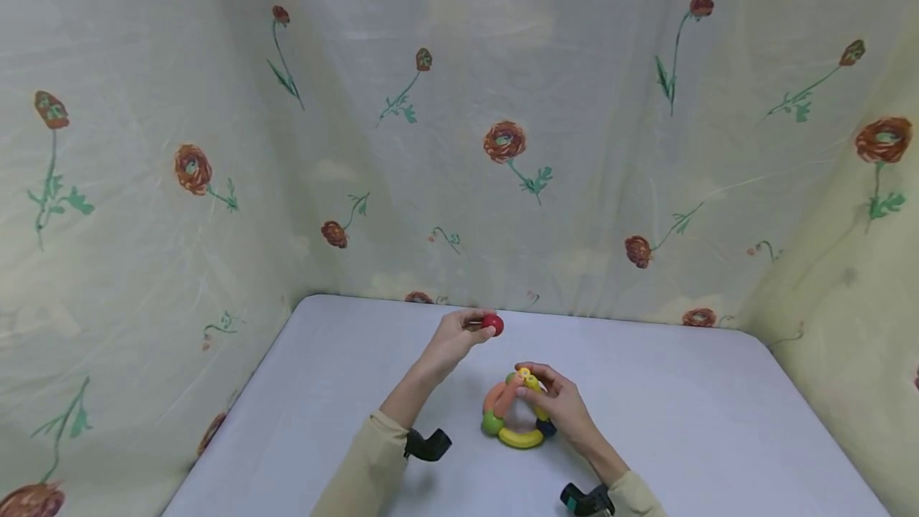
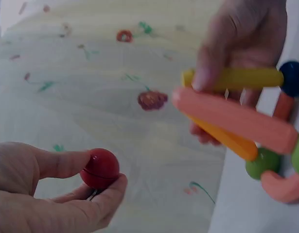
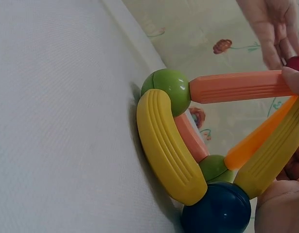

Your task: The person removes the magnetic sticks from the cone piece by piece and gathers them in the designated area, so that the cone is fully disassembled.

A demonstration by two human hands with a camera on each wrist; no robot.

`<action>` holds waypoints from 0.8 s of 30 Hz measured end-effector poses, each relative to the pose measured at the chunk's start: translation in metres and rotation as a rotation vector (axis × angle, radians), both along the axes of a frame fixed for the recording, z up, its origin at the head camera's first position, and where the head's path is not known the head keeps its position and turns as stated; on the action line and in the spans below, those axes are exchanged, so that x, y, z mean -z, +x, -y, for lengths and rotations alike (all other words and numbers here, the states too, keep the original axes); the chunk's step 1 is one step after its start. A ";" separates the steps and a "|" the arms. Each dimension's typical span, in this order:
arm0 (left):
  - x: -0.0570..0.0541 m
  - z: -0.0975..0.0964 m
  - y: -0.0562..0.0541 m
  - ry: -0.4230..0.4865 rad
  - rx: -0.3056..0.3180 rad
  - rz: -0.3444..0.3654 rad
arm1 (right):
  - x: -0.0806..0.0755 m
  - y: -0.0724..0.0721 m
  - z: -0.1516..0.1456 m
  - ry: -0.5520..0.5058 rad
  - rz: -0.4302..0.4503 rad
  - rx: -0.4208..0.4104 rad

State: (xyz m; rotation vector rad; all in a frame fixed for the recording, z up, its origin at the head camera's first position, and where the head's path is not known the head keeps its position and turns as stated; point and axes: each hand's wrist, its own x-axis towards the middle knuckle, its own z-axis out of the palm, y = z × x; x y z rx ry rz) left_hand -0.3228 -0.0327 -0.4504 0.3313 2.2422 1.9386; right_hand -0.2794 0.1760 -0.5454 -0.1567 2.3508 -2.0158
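Beige left sleeve (image 1: 366,465) is closest to the head camera, black wrist unit (image 1: 428,445) strapped on just behind the left hand. Same below the right hand: beige right sleeve (image 1: 635,495), second black unit (image 1: 587,501).

Left hand (image 1: 454,339): grasping, red ball (image 1: 493,325) pinched between thumb and fingertips. Ball is in the air, farther out and left of the right hand, apart from the rod ends.

Right hand (image 1: 558,401): grasping, thumb and fingers on the upper ends of a rod frame (image 1: 520,439). Frame is below and left of that hand. Base on or just over the white counter (image 1: 689,421); can't tell contact.

Frame build: straight salmon rod (image 3: 241,86), orange rod (image 3: 263,133) and straight yellow rod (image 3: 273,148) lean together into the right hand. Lower ends go to a green ball (image 3: 171,90), second green ball (image 3: 217,170) and dark blue ball (image 3: 217,211) respectively. Curved yellow rod (image 3: 168,145) links first green to blue; curved salmon rod (image 2: 284,187) joins the two greens.

Beyond both hands: floral cloth (image 1: 459,102).
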 end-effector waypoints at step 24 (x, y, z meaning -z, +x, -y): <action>0.097 -0.002 -0.072 -0.086 -0.144 -0.031 | -0.006 0.003 0.000 -0.025 0.001 -0.014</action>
